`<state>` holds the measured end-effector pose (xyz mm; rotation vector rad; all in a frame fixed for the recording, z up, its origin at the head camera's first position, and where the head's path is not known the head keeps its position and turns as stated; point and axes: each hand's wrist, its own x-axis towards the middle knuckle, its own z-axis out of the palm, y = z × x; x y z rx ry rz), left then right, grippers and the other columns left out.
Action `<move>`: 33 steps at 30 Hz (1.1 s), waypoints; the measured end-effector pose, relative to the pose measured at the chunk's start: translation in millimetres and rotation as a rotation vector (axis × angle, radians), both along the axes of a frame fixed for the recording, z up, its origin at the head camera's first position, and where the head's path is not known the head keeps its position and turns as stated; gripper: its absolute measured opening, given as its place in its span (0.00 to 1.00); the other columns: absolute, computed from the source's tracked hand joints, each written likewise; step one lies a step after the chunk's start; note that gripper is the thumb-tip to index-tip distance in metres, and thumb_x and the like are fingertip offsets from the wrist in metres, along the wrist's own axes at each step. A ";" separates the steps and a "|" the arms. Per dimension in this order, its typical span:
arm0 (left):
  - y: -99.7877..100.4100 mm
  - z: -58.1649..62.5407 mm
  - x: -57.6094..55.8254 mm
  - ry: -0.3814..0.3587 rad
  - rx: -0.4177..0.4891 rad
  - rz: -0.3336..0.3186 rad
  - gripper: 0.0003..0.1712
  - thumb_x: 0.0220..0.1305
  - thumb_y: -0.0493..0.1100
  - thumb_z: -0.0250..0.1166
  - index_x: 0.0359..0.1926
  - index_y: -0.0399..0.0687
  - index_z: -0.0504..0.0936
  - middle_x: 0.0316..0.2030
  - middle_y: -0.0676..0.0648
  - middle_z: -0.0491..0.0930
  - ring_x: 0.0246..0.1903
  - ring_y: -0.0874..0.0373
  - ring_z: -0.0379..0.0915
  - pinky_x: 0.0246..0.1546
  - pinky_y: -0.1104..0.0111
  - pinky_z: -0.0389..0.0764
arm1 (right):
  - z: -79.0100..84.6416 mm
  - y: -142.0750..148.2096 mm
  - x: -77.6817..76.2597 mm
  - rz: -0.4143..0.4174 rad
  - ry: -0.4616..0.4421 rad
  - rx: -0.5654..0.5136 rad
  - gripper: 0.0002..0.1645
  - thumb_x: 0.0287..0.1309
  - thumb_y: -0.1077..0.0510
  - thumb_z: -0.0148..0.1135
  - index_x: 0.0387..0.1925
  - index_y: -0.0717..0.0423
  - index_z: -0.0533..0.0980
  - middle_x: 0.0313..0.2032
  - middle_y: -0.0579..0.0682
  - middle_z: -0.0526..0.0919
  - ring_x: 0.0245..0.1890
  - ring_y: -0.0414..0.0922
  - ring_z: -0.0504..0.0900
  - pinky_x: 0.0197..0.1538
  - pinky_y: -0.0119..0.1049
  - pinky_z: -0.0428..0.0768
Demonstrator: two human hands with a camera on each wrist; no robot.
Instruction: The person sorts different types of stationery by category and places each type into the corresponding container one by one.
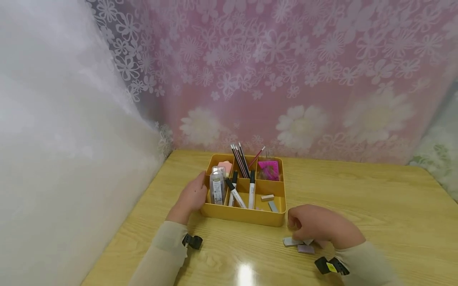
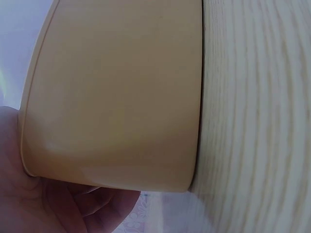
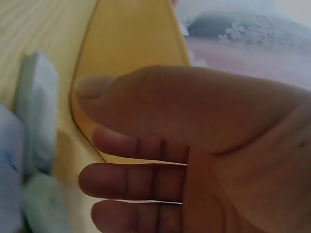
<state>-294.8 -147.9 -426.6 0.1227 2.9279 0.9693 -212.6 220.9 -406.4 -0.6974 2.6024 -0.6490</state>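
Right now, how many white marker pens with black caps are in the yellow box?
3. The left white marker pen, the tilted middle one and the upright right one all stand in the front middle compartment of the yellow plastic organiser box. More may be hidden.

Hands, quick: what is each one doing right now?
Left hand: fingers grip the yellow organizer's left side.
Right hand: fingers curled over small erasers; grip cannot be told.
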 end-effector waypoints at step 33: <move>-2.6 -3.3 -1.5 -0.001 0.001 -0.019 0.33 0.79 0.44 0.40 0.80 0.42 0.50 0.75 0.39 0.59 0.73 0.42 0.56 0.71 0.48 0.58 | 12.8 6.0 -0.3 -0.021 0.062 0.043 0.10 0.58 0.61 0.61 0.32 0.48 0.68 0.22 0.43 0.67 0.20 0.39 0.64 0.28 0.36 0.63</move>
